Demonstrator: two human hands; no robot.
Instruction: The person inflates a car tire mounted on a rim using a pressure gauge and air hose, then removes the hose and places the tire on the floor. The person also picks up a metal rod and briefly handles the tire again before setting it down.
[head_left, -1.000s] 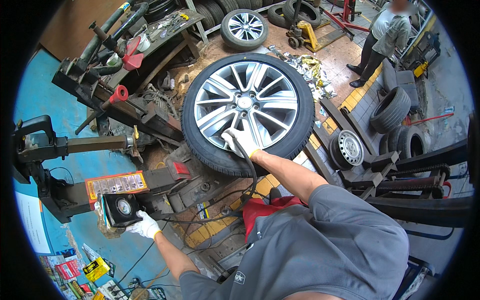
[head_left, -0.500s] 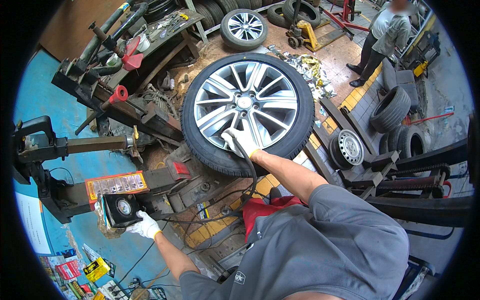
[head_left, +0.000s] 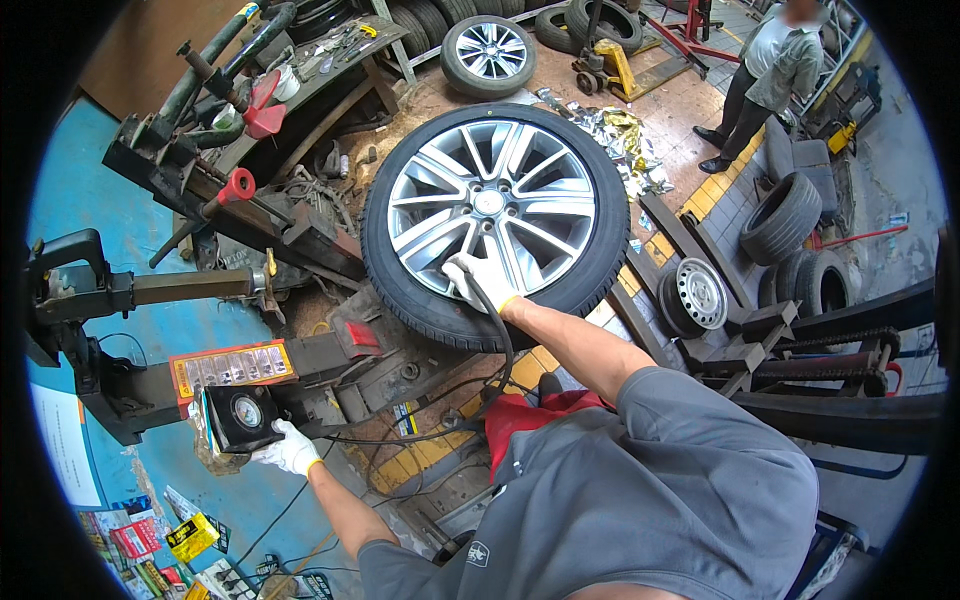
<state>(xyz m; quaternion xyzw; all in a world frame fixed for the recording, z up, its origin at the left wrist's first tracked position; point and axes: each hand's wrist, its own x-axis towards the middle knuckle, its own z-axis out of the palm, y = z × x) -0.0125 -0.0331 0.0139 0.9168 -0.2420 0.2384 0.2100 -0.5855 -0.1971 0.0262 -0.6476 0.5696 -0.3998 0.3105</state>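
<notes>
A large tyre (head_left: pixel 607 235) on a silver multi-spoke alloy rim (head_left: pixel 440 180) is in front of me, face up. My right hand (head_left: pixel 478 283), in a white glove, is closed around the end of a black air hose (head_left: pixel 507 362) at the rim's near edge. Its fingers hide the hose tip and whatever it touches there. At the lower left, my gloved left hand (head_left: pixel 290 450) grips the lower right corner of a black box with a round pressure gauge (head_left: pixel 247 411). Some of the left fingers are hidden behind that corner.
A tyre machine with red-knobbed arms (head_left: pixel 230 190) stands at the left. Crumpled foil (head_left: pixel 630 150) and a steel rim (head_left: pixel 697 295) lie to the right. Loose tyres (head_left: pixel 780 220) and a standing person (head_left: pixel 770 80) are further right. Another wheel (head_left: pixel 488 58) lies behind.
</notes>
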